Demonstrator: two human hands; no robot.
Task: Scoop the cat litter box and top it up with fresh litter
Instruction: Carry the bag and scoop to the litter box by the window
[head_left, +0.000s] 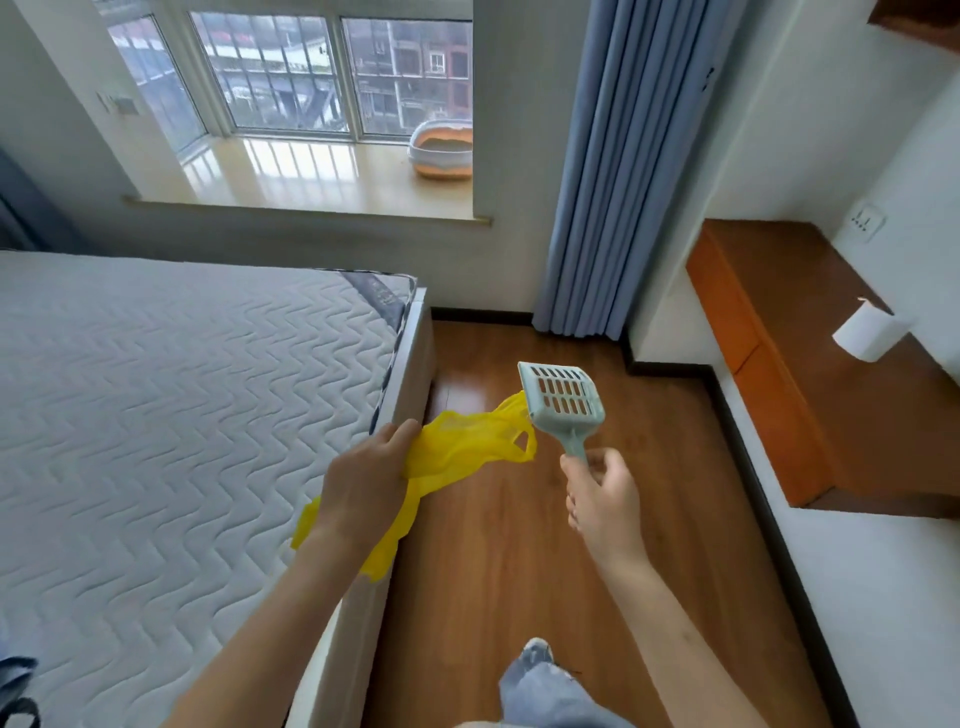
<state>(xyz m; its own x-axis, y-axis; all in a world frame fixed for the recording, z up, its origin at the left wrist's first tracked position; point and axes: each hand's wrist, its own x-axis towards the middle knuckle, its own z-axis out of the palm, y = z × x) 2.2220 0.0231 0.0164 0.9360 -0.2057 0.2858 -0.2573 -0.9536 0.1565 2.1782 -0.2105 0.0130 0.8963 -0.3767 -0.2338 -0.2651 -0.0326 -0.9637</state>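
My left hand (366, 480) grips a crumpled yellow plastic bag (467, 449) over the bed's corner. My right hand (602, 493) holds the handle of a pale blue slotted litter scoop (561, 397), its head pointing up and away, empty. The litter box (440, 150), pale grey with an orange lower part, sits far off on the window sill at the right end, partly cut by the wall edge.
A bare quilted mattress (182, 415) fills the left. A wooden floor (519, 545) runs ahead to a blue curtain (613, 182). An orange-fronted wooden desk (810, 353) with a paper roll (865, 332) stands right. My leg and shoe (535, 680) are below.
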